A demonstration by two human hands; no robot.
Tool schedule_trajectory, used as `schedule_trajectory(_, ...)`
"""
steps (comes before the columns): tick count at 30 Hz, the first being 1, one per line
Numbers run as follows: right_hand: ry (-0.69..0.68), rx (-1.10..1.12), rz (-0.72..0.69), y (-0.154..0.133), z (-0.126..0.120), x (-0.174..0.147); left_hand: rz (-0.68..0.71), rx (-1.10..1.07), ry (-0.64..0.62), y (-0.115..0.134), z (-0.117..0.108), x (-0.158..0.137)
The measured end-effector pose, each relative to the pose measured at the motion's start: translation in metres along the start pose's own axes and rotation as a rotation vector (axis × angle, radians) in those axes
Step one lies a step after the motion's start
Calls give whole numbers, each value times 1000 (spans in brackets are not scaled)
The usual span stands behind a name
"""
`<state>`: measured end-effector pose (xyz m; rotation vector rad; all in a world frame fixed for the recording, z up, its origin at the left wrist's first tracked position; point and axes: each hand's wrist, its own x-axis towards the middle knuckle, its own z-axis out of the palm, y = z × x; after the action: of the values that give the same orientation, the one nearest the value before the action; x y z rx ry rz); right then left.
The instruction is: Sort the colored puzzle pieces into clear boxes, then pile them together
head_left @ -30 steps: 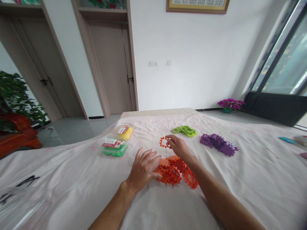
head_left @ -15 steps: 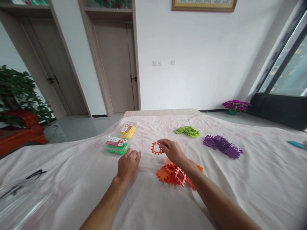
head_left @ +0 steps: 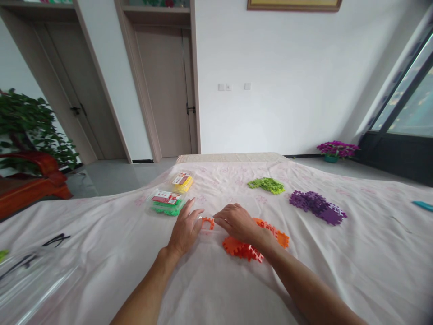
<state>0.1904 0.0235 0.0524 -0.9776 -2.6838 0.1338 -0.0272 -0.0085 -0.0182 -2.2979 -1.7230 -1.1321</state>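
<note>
A small toothed orange frame (head_left: 212, 223) lies in the gap between the two hands, just left of the right hand's fingertips and just right of the left thumb — so close on both sides that I cannot tell which is nearer. It looks about as wide as it is deep, with no clear long axis. The right hand (head_left: 236, 221) has its fingers bent and gathered together, pointing left toward the frame; whether they pinch its edge or merely hang beside it cannot be told. The left hand (head_left: 184, 229) has its fingers spread, with no piece visible in them. A faint clear plastic edge (head_left: 209, 233) shows in front of the frame, though whether the frame lies inside a container is hard to make out. The loose orange pile (head_left: 237, 247) is on the pale cloth (head_left: 203, 289), partly under the right wrist — nearer that arm than the left. Beyond the left hand sits a green pack (head_left: 167, 208).
</note>
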Motion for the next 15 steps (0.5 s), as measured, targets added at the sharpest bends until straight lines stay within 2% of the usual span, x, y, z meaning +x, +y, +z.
schedule_trajectory(3,18,3,-62,0,-2,1,25,-81,-66,-3,-1,-1)
schedule_trajectory(9,215,170,174,32,-11,-1,277,-4,-139,6,-14,2)
schedule_trajectory(11,217,180,230,41,-19,-4,303,0,-187,9,-16,4)
schedule_trajectory(15,125,198,281,47,-36,-13,275,11,-244,10,-17,6)
